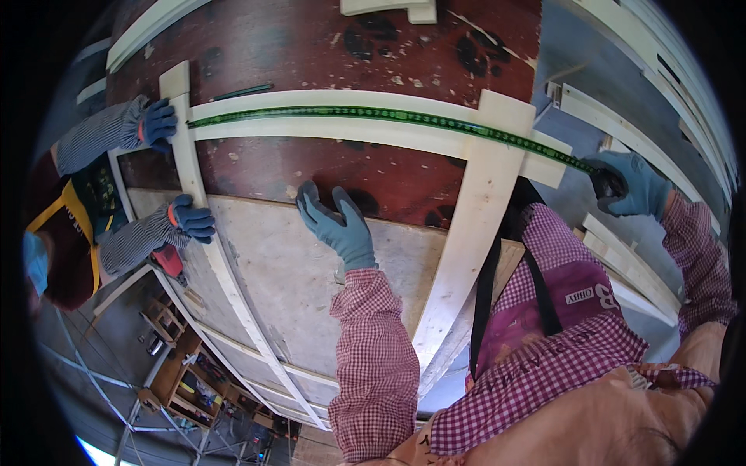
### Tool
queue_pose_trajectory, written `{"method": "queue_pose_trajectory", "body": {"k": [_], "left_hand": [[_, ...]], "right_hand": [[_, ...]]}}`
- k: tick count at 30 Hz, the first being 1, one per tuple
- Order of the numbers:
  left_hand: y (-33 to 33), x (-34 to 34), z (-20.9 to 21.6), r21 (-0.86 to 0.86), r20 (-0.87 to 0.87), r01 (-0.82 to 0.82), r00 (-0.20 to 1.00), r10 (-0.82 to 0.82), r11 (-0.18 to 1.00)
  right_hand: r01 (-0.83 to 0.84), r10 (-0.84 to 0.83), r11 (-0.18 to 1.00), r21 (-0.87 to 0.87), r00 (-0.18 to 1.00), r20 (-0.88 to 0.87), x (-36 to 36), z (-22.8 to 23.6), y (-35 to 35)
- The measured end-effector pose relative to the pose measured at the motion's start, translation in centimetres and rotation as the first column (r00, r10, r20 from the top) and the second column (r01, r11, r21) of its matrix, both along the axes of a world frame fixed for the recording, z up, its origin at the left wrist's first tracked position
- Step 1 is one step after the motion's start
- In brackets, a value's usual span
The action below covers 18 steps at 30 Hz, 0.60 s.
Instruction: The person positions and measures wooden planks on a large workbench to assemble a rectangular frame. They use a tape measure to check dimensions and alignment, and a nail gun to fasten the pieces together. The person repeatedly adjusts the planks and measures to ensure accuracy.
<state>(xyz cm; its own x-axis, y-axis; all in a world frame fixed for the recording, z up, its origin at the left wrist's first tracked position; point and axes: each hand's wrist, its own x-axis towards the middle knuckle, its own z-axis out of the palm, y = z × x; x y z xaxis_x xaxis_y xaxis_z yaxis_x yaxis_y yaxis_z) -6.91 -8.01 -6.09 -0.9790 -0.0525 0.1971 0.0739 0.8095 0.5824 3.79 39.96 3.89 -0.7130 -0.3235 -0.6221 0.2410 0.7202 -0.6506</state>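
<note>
My right hand, in a grey-blue glove, is closed around the dark case of a tape measure at the right. Its green blade stretches left along a pale crosswise board to an upright board. Over the table, my left hand, gloved alike, is open with fingers apart and holds nothing. A wide wooden board crosses the crosswise board near its right end. At the left, a co-worker's gloved hand is at the upright board by the blade's end; the other hand rests on it lower down.
Beneath the frame lie a worn dark red panel and a greyish panel. Loose pale boards lie at the right, with longer strips beyond. A wooden rack of tools stands at the lower left.
</note>
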Motion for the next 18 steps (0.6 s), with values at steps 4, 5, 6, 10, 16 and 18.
{"method": "queue_pose_trajectory", "body": {"k": [4,5,6,10,16,18], "left_hand": [[-3.8,-4.0,2.2,-0.008,-0.090,0.048,0.995,-0.048,0.999],[-5.5,-5.5,3.2,-0.136,-0.115,0.036,0.992,-0.052,0.990],[-6.7,-7.6,3.6,-0.261,-0.135,0.033,0.988,-0.070,0.965],[-12.5,-15.8,4.3,-0.381,-0.147,-0.061,0.989,0.005,0.923],[-16.1,-27.6,2.8,-0.462,0.000,-0.194,0.976,0.219,0.865],[-16.6,-29.3,2.3,-0.466,0.067,-0.254,0.945,0.320,0.848]], "right_hand": [[0.049,-0.049,0.999,-0.003,0.998,0.033,-0.2,0.3,-0.1],[0.060,-0.062,0.997,-0.048,0.997,-0.036,0.6,-0.6,0.5],[-0.020,0.023,0.999,0.032,0.997,-0.078,0.7,0.0,0.9],[0.168,-0.169,0.986,0.018,0.983,0.069,-0.9,1.2,-0.9],[0.180,-0.185,0.980,0.089,0.982,0.043,0.5,0.0,-0.7],[0.177,-0.194,0.975,0.138,0.973,0.127,-0.4,0.3,-0.9]]}}
